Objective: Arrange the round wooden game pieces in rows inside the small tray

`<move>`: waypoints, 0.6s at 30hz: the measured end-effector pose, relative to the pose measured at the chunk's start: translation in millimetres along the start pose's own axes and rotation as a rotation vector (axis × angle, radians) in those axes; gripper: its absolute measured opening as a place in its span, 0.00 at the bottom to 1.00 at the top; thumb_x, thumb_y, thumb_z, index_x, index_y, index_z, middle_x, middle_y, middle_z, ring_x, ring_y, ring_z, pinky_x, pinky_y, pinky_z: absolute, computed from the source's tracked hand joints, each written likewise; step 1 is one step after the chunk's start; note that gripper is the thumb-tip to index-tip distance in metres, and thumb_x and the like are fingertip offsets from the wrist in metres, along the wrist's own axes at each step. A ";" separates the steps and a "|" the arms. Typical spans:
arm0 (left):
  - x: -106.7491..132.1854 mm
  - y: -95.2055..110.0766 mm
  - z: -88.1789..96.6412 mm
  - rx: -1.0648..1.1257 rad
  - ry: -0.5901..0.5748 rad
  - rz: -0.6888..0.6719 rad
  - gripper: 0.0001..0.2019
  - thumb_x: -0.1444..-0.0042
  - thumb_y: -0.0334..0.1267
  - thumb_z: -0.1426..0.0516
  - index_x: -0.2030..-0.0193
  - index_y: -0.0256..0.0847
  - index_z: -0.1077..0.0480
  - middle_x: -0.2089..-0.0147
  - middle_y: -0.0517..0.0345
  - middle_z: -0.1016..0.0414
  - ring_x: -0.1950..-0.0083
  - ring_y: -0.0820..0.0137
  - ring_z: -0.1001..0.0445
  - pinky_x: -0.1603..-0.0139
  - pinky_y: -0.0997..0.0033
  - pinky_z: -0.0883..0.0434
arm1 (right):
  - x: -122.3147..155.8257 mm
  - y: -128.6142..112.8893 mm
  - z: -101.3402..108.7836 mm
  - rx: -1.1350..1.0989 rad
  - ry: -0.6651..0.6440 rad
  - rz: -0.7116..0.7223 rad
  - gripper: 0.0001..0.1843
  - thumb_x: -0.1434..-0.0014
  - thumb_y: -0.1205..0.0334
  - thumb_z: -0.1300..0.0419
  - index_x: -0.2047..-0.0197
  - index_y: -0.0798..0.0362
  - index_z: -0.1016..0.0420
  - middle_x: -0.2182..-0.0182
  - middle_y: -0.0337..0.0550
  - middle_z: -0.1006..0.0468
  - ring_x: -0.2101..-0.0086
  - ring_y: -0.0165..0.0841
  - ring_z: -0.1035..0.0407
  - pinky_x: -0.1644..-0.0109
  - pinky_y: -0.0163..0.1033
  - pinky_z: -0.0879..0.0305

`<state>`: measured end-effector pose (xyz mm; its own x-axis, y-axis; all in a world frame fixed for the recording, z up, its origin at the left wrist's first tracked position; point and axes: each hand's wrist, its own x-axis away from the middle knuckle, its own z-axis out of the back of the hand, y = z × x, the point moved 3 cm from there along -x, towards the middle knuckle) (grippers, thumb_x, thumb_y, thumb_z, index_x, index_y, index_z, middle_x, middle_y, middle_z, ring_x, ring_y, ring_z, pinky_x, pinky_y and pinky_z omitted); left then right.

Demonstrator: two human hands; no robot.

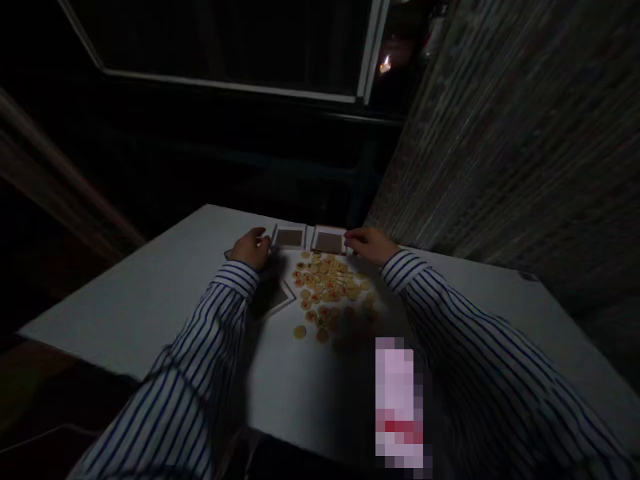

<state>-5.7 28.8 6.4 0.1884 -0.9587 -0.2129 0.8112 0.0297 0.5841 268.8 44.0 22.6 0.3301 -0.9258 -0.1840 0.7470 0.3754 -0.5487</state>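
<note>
A heap of several small round yellow discs (329, 285) with red marks lies on the white table (150, 293). Beyond it lie two brown squares with pale borders (289, 237) (329, 241), side by side. My left hand (251, 248) rests at the left edge of the left square, fingers curled down on it. My right hand (367, 243) lies at the right edge of the right square, fingers bent and touching it. Another pale-edged panel (280, 299) lies under my left forearm. Both sleeves are white with blue stripes.
The room is dark. A textured wall (500, 147) runs close along the table's right side. A window frame (240, 85) and a small light (385, 65) show beyond. The table's left and near edges drop into darkness.
</note>
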 end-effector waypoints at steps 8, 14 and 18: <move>-33.2 -14.3 -6.9 0.036 -0.049 0.013 0.22 0.43 0.39 0.52 0.45 0.32 0.34 0.47 0.43 0.28 0.47 0.61 0.29 0.45 0.66 0.35 | -50.8 -8.3 -12.5 0.015 -0.097 -0.074 0.15 0.42 0.64 0.49 0.57 0.55 0.23 0.69 0.42 0.21 0.74 0.28 0.29 0.69 0.30 0.36; -55.4 -23.0 -18.4 0.031 -0.057 0.012 0.21 0.44 0.37 0.53 0.46 0.34 0.32 0.47 0.45 0.28 0.47 0.62 0.29 0.44 0.67 0.36 | -82.6 -8.0 -31.0 -0.017 -0.177 -0.123 0.14 0.42 0.65 0.50 0.59 0.55 0.24 0.71 0.39 0.22 0.80 0.25 0.33 0.74 0.29 0.41; -67.5 -27.4 -27.9 0.020 -0.066 0.004 0.21 0.44 0.36 0.53 0.46 0.33 0.32 0.46 0.44 0.28 0.46 0.61 0.30 0.44 0.66 0.36 | -99.6 -5.6 -44.7 -0.036 -0.214 -0.164 0.14 0.41 0.66 0.50 0.58 0.56 0.25 0.71 0.40 0.22 0.81 0.24 0.35 0.75 0.29 0.42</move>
<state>-25.1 100.6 -17.2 0.1542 -0.9753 -0.1584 0.7991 0.0289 0.6005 205.9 132.1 7.5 0.3236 -0.9424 0.0843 0.7807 0.2156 -0.5865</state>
